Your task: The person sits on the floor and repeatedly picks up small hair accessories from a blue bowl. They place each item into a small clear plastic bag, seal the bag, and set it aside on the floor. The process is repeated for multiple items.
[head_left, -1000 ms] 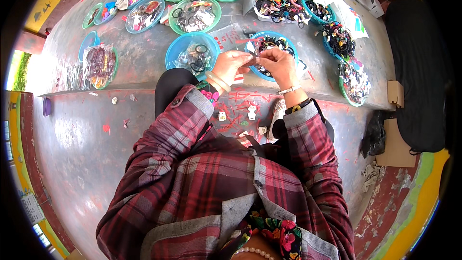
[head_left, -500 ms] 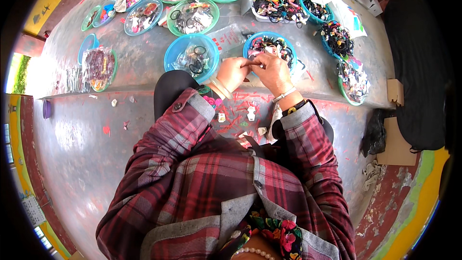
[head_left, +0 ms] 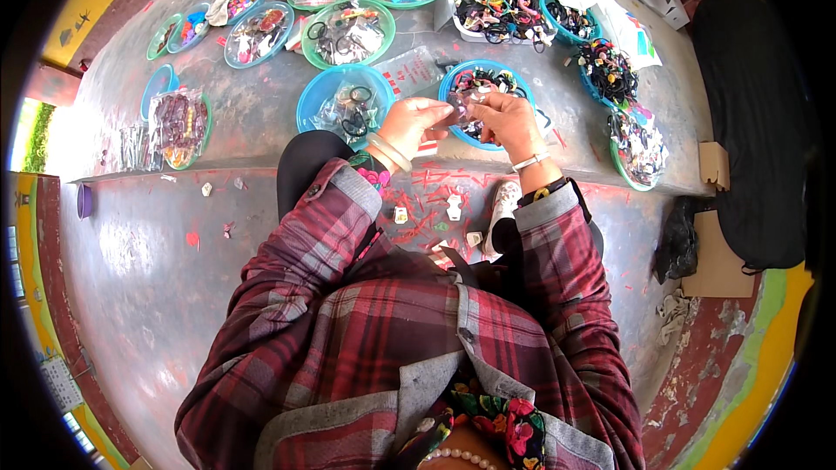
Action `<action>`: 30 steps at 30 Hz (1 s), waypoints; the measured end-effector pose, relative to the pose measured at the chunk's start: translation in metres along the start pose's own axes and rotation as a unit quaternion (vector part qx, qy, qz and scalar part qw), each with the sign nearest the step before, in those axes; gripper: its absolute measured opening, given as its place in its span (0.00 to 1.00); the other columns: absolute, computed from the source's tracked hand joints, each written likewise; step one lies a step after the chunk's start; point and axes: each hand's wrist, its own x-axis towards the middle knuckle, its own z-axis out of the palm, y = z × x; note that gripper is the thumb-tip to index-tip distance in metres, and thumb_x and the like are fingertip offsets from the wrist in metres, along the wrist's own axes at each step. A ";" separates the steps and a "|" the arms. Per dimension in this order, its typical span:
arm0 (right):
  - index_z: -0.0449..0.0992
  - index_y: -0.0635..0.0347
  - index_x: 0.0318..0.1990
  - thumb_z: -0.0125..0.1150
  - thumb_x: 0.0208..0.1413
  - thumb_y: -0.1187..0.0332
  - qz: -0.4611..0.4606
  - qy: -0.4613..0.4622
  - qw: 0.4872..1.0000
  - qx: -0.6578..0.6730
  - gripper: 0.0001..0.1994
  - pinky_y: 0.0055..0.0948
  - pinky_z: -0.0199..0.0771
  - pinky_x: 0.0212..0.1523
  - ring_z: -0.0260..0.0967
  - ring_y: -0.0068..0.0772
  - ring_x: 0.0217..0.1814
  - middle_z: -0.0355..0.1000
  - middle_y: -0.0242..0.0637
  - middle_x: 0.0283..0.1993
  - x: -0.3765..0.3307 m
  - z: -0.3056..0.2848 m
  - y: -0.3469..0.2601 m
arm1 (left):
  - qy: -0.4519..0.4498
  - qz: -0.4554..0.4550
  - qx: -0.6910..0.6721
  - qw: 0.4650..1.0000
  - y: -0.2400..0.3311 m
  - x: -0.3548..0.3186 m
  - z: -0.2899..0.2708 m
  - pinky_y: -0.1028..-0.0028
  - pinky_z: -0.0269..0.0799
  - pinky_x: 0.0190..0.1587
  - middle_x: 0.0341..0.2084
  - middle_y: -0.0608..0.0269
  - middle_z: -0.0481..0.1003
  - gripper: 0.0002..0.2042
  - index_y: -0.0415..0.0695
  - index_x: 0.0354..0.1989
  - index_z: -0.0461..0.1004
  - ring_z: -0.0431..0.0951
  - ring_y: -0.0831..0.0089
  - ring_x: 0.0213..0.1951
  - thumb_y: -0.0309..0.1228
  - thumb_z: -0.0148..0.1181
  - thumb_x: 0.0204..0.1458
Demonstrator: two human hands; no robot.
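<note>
Between my two hands is a small clear plastic bag point(head_left: 456, 110), stretched out over the near left rim of a blue basin point(head_left: 488, 147). My left hand point(head_left: 409, 130) pinches its left edge between thumb and fingers. With thumb and forefinger my right hand point(head_left: 512, 128) grips the bag's right side. Whether anything is inside the bag is too small to tell. Black hair ties with colourful ornaments fill the basin behind my right hand. Left of it, beside my left hand, a second blue basin point(head_left: 306, 104) holds clear bags with black hair ties in them.
Green and blue basins of packets stand farther back, among them a green basin point(head_left: 387, 45). A white tray point(head_left: 470, 33) heaped with hair ties is at the back right. Red scraps point(head_left: 427, 209) litter the lower floor below the step. A long black bag point(head_left: 749, 122) lies far right.
My hands have drawn a little apart, and the clear bag now shows spread between them. Before, my fingertips were together. The basins have not moved.
</note>
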 end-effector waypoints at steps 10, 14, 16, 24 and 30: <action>0.77 0.64 0.34 0.60 0.49 0.65 0.075 -0.111 0.987 0.094 0.10 0.15 0.52 0.08 0.66 0.18 0.15 0.73 0.33 0.25 -0.006 -0.014 -0.005 | -0.085 0.044 -0.041 0.995 0.006 -0.004 0.008 0.73 0.73 0.43 0.38 0.52 0.73 0.14 0.30 0.43 0.69 0.75 0.68 0.40 0.29 0.50 0.54; 0.77 0.64 0.33 0.59 0.49 0.64 0.073 -0.119 0.986 0.093 0.11 0.15 0.51 0.08 0.65 0.18 0.13 0.73 0.34 0.25 -0.007 -0.016 -0.006 | -0.086 0.039 -0.014 0.995 0.006 -0.006 0.010 0.74 0.73 0.42 0.38 0.53 0.73 0.14 0.31 0.44 0.68 0.75 0.70 0.40 0.31 0.49 0.55; 0.78 0.64 0.32 0.59 0.50 0.63 0.065 -0.115 0.987 0.086 0.12 0.15 0.51 0.08 0.64 0.18 0.12 0.74 0.34 0.25 -0.007 -0.016 -0.007 | -0.083 0.039 -0.010 0.996 0.006 -0.006 0.009 0.73 0.73 0.43 0.39 0.53 0.73 0.15 0.31 0.44 0.68 0.74 0.70 0.41 0.31 0.48 0.55; 0.78 0.62 0.32 0.58 0.51 0.59 0.054 -0.080 0.987 0.128 0.14 0.15 0.51 0.08 0.63 0.18 0.11 0.73 0.33 0.22 -0.003 -0.015 0.000 | -0.067 0.062 -0.031 0.995 0.008 -0.008 0.008 0.75 0.73 0.42 0.40 0.55 0.72 0.15 0.32 0.45 0.68 0.74 0.72 0.40 0.32 0.49 0.55; 0.77 0.61 0.35 0.56 0.52 0.59 0.051 -0.082 0.986 0.136 0.14 0.15 0.51 0.08 0.62 0.18 0.11 0.71 0.33 0.19 -0.001 -0.015 0.005 | -0.054 0.075 -0.029 0.995 0.012 -0.012 0.013 0.75 0.73 0.42 0.40 0.56 0.72 0.15 0.32 0.45 0.68 0.73 0.73 0.41 0.33 0.50 0.55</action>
